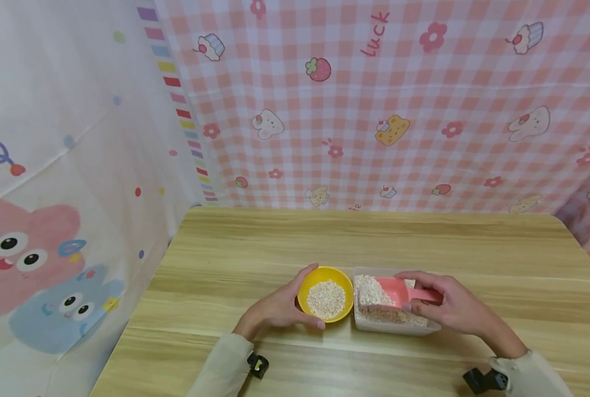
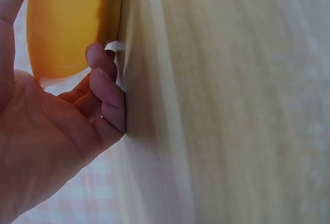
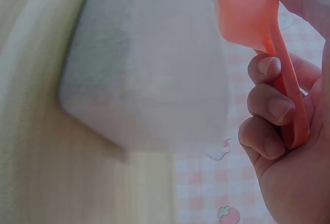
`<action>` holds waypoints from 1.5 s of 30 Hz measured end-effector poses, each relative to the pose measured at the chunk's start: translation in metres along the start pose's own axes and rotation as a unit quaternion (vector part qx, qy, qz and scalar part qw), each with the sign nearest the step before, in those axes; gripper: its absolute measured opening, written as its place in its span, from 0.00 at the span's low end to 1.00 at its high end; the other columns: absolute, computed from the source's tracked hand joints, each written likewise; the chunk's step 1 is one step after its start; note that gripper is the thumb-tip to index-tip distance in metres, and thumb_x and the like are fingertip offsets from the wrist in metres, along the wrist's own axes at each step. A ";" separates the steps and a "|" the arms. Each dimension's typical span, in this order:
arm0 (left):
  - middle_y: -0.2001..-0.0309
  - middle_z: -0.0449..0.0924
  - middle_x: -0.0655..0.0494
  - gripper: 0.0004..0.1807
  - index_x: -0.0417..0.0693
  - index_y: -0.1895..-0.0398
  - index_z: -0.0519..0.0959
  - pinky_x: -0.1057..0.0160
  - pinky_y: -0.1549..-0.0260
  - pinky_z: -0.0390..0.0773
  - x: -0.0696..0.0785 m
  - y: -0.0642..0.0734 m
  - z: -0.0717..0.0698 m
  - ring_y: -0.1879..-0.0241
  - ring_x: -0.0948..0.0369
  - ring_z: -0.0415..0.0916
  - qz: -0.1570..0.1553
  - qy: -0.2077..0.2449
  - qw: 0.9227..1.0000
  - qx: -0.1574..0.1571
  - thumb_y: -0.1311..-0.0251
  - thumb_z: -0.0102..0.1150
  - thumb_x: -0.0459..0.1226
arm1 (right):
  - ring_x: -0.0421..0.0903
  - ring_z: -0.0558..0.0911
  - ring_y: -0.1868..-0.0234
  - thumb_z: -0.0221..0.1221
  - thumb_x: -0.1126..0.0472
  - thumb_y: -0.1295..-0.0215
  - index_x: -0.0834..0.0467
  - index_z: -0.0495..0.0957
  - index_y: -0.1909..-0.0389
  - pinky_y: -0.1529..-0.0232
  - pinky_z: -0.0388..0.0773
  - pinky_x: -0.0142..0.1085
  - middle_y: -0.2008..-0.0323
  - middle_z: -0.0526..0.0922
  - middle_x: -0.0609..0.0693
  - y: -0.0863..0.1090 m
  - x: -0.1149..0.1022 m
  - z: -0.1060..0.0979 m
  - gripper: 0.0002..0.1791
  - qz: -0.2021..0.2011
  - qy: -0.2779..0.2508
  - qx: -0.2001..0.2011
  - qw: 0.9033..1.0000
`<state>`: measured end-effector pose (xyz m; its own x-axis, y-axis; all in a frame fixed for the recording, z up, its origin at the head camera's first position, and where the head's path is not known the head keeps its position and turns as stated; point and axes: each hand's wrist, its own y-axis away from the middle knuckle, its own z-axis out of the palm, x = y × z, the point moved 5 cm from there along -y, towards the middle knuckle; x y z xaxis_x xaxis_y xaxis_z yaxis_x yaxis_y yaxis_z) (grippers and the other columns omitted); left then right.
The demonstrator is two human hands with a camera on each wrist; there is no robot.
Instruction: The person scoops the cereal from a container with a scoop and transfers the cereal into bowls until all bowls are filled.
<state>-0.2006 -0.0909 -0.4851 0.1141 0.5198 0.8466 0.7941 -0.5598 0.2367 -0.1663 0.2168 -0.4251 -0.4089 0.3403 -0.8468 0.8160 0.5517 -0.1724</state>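
In the head view, my left hand grips a yellow bowl, thumb along its near side and fingers around its far left side. Pale oat-like flakes cover the bowl's bottom. In the left wrist view, the last fingers curl low beside the bowl, close to the tabletop. My right hand holds a pink scoop by its handle, with fingers wrapped around it in the right wrist view. The scoop carries a heap of flakes and is over a translucent plastic box, which contains more flakes.
Bowl and box stand side by side on a wood-grain table. Behind the table hangs a pink checked cloth, and a white cartoon-print cloth hangs at the left. Both wrists wear black devices.
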 end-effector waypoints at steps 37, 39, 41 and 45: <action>0.24 0.56 0.56 0.65 0.72 0.22 0.44 0.42 0.29 0.54 -0.002 -0.002 -0.001 0.28 0.53 0.57 -0.023 0.001 1.000 -0.007 0.59 0.81 0.51 | 0.39 0.72 0.74 0.69 0.61 0.40 0.51 0.75 0.37 0.68 0.77 0.32 0.74 0.74 0.38 -0.062 -0.042 0.017 0.29 -0.024 0.148 -0.044 0.988; 0.24 0.56 0.56 0.65 0.72 0.22 0.44 0.42 0.29 0.53 -0.002 -0.002 -0.001 0.28 0.53 0.57 -0.022 0.002 1.000 -0.007 0.59 0.81 0.51 | 0.39 0.73 0.73 0.69 0.61 0.41 0.50 0.75 0.37 0.67 0.78 0.33 0.74 0.74 0.36 -0.062 -0.041 0.018 0.29 -0.026 0.163 -0.042 0.985; 0.24 0.56 0.57 0.65 0.72 0.22 0.44 0.42 0.29 0.53 -0.002 -0.002 -0.001 0.27 0.53 0.56 -0.023 0.002 1.000 -0.007 0.59 0.81 0.51 | 0.36 0.77 0.70 0.69 0.60 0.41 0.50 0.76 0.37 0.63 0.80 0.34 0.69 0.80 0.36 -0.062 -0.042 0.018 0.29 -0.028 0.170 -0.041 0.984; 0.23 0.54 0.57 0.66 0.73 0.22 0.44 0.42 0.29 0.52 -0.002 -0.002 -0.002 0.27 0.52 0.55 -0.024 0.002 1.000 -0.006 0.60 0.81 0.52 | 0.34 0.83 0.59 0.69 0.60 0.42 0.51 0.76 0.38 0.56 0.82 0.37 0.55 0.86 0.41 -0.064 -0.046 0.018 0.29 -0.041 0.189 -0.037 0.981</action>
<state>-0.2031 -0.0924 -0.4865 0.0727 0.5440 0.8359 0.7909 -0.5421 0.2840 -0.1922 0.1521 -0.3846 -0.6047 0.5427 -0.5829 0.7485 0.6374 -0.1829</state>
